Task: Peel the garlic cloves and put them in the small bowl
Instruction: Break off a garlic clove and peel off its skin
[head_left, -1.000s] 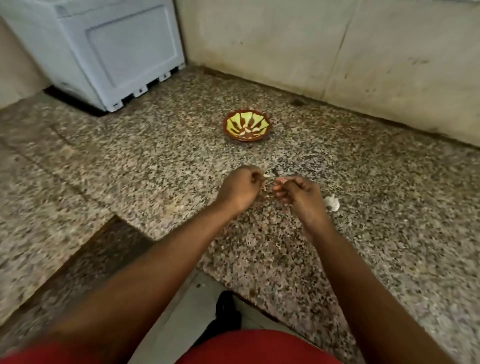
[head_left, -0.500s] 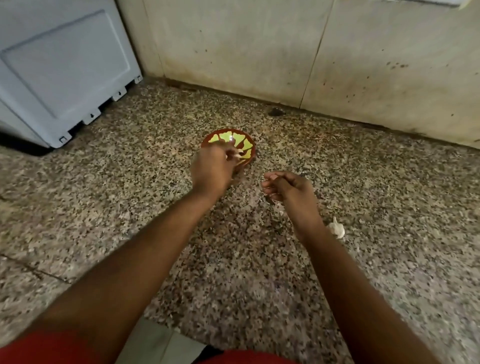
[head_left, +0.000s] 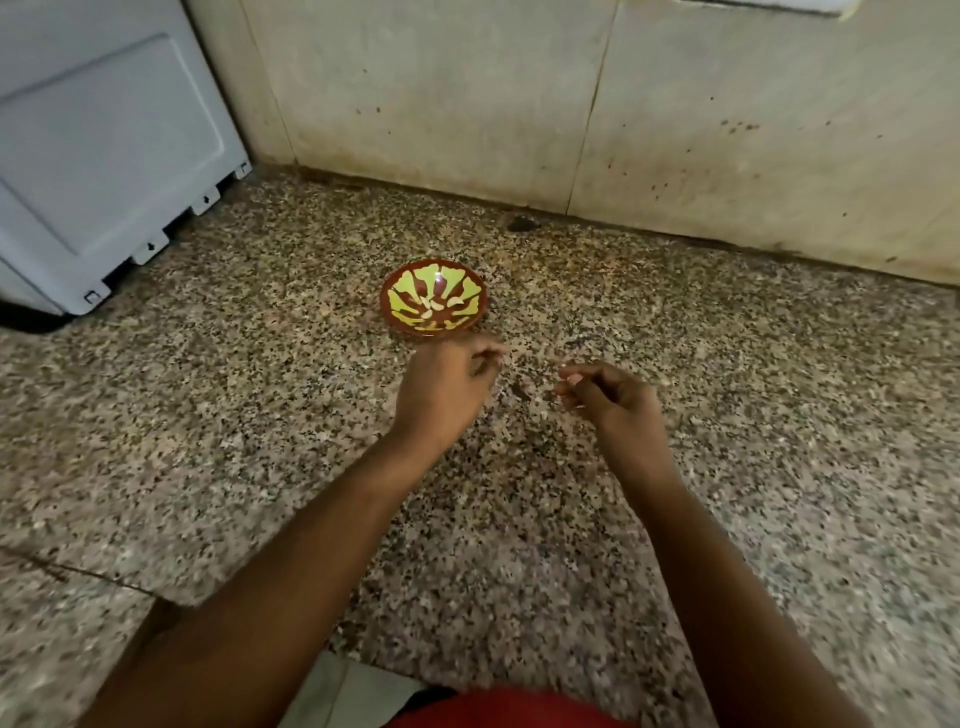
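Small bowl (head_left: 390, 304) red-brown, yellow-green petal pattern; pale cloves (head_left: 429, 306) inside. Countertop (head_left: 208, 415) speckled granite. Appliance (head_left: 104, 145) pale blue-grey.

My work surface is a speckled granite counter (head_left: 218, 415), meeting a pale wall at the back. A small bowl (head_left: 434, 298), red-brown with a yellow-green pattern, sits on it near the middle and holds several peeled garlic cloves (head_left: 435, 306). A grey-blue appliance (head_left: 104, 156) stands at the far left
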